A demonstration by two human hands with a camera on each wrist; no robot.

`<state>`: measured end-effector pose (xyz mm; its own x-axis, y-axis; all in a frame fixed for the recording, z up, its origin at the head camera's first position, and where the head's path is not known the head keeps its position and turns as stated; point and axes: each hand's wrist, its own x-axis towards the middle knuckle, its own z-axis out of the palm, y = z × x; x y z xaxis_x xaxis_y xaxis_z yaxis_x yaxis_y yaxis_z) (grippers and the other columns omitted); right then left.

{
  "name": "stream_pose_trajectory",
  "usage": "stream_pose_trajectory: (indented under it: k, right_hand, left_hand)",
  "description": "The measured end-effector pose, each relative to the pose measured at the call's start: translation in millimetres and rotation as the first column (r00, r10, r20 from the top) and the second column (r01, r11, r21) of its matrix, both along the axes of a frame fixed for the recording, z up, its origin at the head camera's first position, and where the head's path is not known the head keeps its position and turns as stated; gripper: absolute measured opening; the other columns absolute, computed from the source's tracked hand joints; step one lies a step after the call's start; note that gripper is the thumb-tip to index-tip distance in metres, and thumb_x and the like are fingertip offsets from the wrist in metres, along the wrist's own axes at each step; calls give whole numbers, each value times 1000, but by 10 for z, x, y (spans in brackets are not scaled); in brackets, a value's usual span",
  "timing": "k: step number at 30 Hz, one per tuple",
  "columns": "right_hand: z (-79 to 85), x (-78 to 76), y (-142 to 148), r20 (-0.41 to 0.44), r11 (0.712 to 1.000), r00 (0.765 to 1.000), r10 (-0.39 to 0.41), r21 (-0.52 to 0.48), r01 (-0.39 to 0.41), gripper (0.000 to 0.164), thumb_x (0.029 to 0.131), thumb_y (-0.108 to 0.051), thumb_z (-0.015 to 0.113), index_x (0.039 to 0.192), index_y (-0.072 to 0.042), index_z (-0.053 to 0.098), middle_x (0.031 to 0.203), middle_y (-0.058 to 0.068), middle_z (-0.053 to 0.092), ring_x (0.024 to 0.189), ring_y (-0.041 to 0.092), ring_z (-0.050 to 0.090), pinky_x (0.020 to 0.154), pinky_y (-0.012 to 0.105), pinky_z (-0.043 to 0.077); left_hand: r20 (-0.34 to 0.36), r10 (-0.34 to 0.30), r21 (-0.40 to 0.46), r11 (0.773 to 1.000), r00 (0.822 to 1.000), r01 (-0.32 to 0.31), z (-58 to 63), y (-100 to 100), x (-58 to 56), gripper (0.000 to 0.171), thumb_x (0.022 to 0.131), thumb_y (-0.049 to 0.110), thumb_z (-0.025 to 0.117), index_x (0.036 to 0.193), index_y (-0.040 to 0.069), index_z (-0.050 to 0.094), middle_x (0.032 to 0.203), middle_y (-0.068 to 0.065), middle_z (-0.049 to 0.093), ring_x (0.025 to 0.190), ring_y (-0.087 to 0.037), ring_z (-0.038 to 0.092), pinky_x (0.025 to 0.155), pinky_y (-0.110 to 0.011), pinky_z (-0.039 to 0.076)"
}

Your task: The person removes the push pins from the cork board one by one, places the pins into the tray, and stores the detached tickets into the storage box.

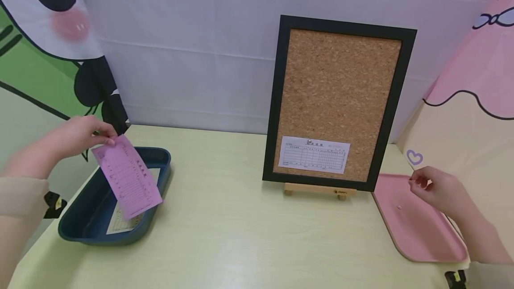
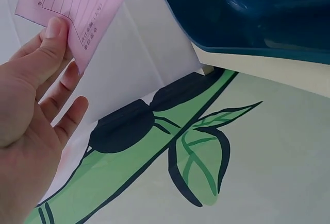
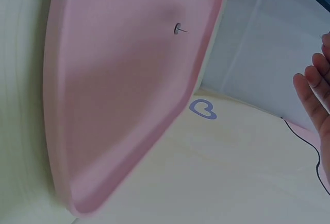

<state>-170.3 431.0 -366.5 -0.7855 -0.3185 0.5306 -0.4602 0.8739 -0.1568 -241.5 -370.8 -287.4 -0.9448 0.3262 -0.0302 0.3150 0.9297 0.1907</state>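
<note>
My left hand (image 1: 86, 133) pinches a pink receipt slip (image 1: 127, 177) by its upper end between thumb and fingers, holding it over the dark blue tray (image 1: 72, 229). Inside that tray lies a pale printed slip (image 1: 116, 224), partly hidden by the pink one. On the right, my right hand (image 1: 441, 191) is raised over the far part of the pink tray (image 1: 425, 226), thumb and index finger pinched together on a thumbtack; a thin point shows at the fingertips in the right wrist view. Another thumbtack (image 3: 177, 29) lies in the pink tray.
A black-framed cork board (image 1: 341, 88) stands on a small wooden easel (image 1: 319, 189) between the trays. A white printed slip (image 1: 314, 155) is fixed low on the cork by a tack at its top edge. A printed cloth backdrop (image 1: 180, 79) hangs behind the table (image 1: 225, 235).
</note>
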Motion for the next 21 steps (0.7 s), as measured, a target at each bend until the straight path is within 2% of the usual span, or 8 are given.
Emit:
stream_pose_trajectory:
  k: [5, 13, 21]
  right_hand:
    - [-110, -25, 32, 30, 1000, 999, -16, -10, 16, 22, 65, -1, 73, 78, -16, 63, 68, -12, 53, 61, -1, 46, 56, 10, 38]
    - [-267, -64, 58, 88, 1000, 996, -8, -25, 10, 22, 66, 2, 73, 78, -13, 62, 68, -10, 55, 61, 0, 48, 56, 10, 40]
    - [-365, -79, 93, 219, 999, 975, -44, 3, 44, 18, 71, -1, 73, 77, -12, 61, 67, -9, 52, 62, 0, 45, 54, 18, 41]
  left_hand:
    - [20, -16, -30, 999, 1000, 16, -94, -32, -31, 10, 84, 2, 67, 91, 9, 70, 82, -3, 65, 72, -19, 54, 62, -34, 44]
    - [-35, -55, -85, 995, 998, 52, -271, -85, -65, 10, 79, 1, 71, 82, 10, 68, 76, 1, 62, 69, -17, 51, 59, -31, 42]
    - [-31, -86, -93, 992, 996, 83, -488, -78, -84, 13, 79, 2, 72, 78, 15, 67, 73, 4, 61, 66, -14, 50, 59, -31, 43]
